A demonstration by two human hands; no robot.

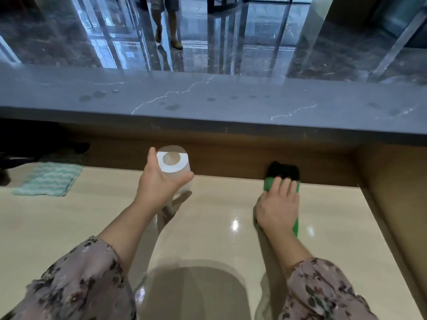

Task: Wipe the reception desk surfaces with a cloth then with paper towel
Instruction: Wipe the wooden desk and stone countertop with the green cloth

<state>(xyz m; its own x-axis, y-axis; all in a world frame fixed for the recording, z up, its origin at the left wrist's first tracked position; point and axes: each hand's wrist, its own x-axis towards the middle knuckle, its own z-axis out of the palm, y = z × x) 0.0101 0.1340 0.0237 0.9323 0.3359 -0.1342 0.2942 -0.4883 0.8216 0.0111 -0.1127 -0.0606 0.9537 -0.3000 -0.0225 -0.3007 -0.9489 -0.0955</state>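
Note:
My left hand [159,179] grips a white paper towel roll [174,161], held just above the glossy beige lower desk [97,222] near its back wall. My right hand [278,204] presses flat on a green cloth [269,183] lying on the same desk, close to the back right corner. The cloth's far edge meets the brown back panel, where a dark patch shows. Above runs the grey marble upper counter [208,100], which shows several faint round smudges.
A pale teal wavy-patterned cloth [49,179] lies at the desk's back left. A brown side wall [392,192] bounds the desk on the right. Beyond the counter, a person's legs [167,21] stand on the shiny dark lobby floor.

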